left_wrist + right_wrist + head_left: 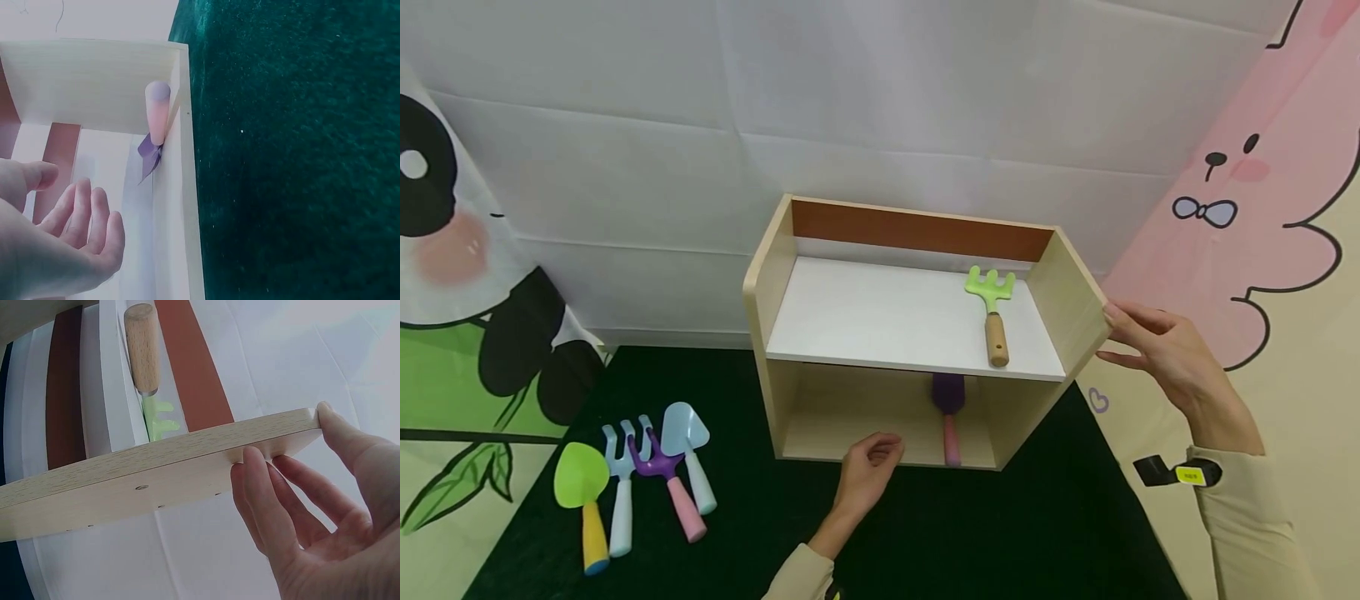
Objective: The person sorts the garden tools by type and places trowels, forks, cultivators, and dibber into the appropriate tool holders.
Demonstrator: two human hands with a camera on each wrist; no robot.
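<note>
A small two-level wooden shelf [786,392] with a white middle board stands on the dark green cloth. My right hand [1180,358] grips the edge of its right side panel; in the right wrist view the thumb is on the edge and the fingers [269,506] lie against the outer face. My left hand [867,475], fingers loosely curled around nothing, is in front of the lower level. To its right, a purple trowel [949,396] with a pink handle rests in that level. A green hand fork [992,321] with a wooden handle lies on the white board.
Several toy garden tools lie on the cloth at the left: a green trowel [582,475], a light blue fork [622,500], a purple fork [662,467] and a light blue trowel [685,429]. A white sheet [647,183] hangs behind the shelf.
</note>
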